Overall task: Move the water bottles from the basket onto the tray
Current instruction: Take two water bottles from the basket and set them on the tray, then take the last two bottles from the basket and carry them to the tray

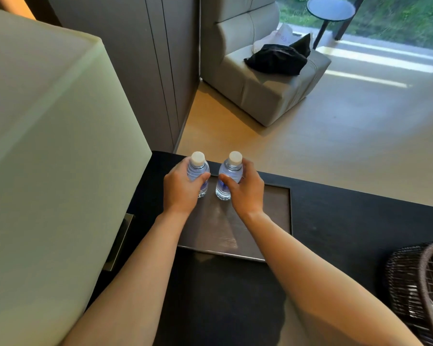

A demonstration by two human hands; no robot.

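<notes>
Two small clear water bottles with white caps stand upright side by side at the far left corner of the dark brown tray [273, 211]. My left hand [181, 189] is wrapped around the left bottle [198, 168]. My right hand [245, 189] grips the right bottle [231, 171]. Both bottle bases rest on or just above the tray surface; I cannot tell which. The dark wicker basket [410, 278] sits at the lower right edge of the view, partly cut off.
A large cream lampshade [48, 158] fills the left side, close to my left arm. The tray lies on a black table [348, 216]. Beyond the table are a grey armchair [260, 83] with black cloth and a round side table [330, 8].
</notes>
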